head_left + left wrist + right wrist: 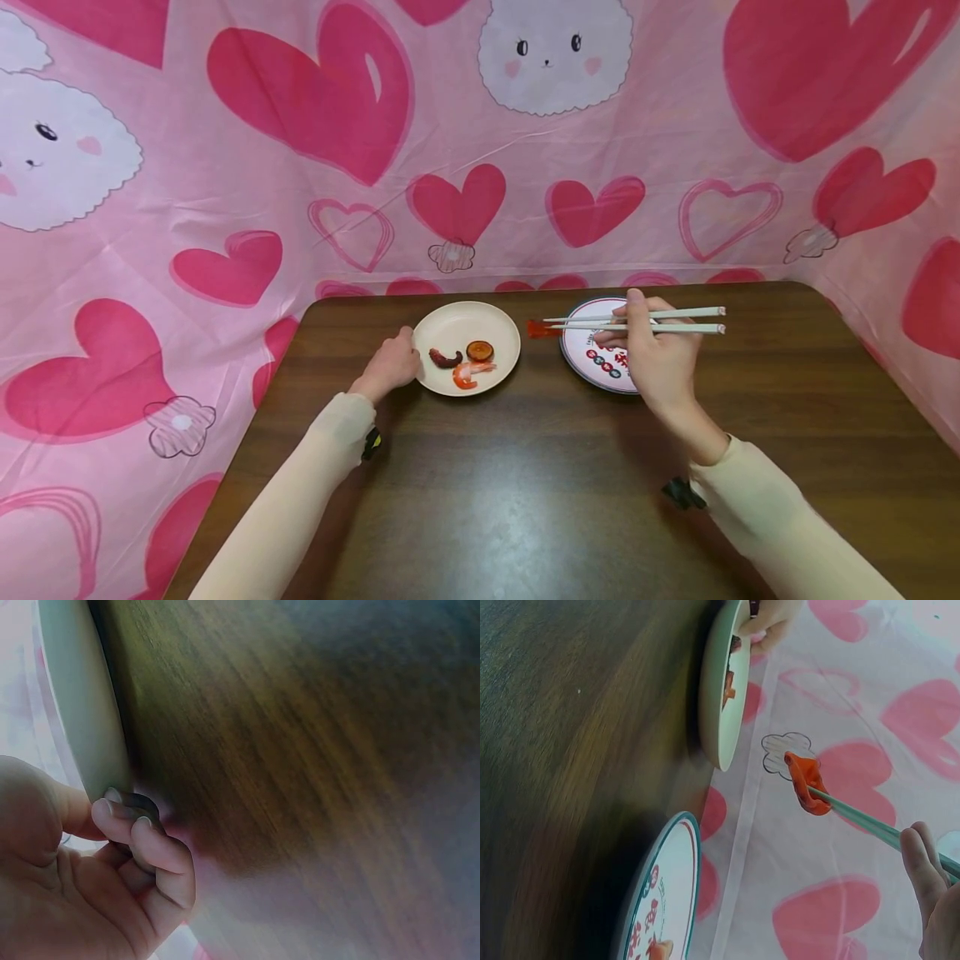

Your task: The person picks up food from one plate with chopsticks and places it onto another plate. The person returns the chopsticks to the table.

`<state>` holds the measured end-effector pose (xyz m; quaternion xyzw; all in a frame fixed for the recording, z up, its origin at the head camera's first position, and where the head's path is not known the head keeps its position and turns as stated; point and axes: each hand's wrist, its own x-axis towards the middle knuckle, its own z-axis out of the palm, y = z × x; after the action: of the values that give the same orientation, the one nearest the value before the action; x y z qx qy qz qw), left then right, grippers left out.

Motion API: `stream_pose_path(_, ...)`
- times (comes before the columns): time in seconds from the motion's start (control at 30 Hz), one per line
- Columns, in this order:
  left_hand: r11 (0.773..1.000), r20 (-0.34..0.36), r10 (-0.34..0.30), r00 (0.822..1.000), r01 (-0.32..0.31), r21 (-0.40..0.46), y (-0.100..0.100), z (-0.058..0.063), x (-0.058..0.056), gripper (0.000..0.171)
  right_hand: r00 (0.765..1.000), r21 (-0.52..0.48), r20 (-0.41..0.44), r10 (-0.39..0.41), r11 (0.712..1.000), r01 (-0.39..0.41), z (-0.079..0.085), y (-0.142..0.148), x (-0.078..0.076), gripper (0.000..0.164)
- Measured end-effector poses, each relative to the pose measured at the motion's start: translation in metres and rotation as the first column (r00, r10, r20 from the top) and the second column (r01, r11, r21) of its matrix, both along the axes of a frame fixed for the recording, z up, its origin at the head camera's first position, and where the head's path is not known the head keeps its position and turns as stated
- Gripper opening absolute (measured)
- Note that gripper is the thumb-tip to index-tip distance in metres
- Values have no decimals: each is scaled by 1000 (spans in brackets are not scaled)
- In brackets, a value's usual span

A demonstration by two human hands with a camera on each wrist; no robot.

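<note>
My left hand [392,363] grips the left rim of a cream plate [463,320], the thumb and curled fingers at its edge in the left wrist view. On that plate lie a cooked shrimp [467,377], a dark curled piece like an octopus tentacle [446,360] and a round brown slice [480,351]. My right hand [663,362] holds a pair of pale green chopsticks [693,329]. At their tips is a folded orange-red food piece [807,784], held up between the two plates in the head view.
A white plate [579,354] with a blue rim and red lettering stands on the right, partly behind my right hand. A small food piece [660,950] lies on it. The brown wooden table [510,492] ends at a pink heart-patterned cloth [517,167] hanging behind and beside it.
</note>
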<state>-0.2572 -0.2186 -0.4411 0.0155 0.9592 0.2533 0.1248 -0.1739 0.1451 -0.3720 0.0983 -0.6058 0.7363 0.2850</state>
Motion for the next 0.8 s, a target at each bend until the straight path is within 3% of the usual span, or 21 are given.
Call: stream_pose_path(0.8,1000,6,-1,1000,1,11,0,-1,0,43,999,24,48,12,1000,-14,-18,-19,-24,38)
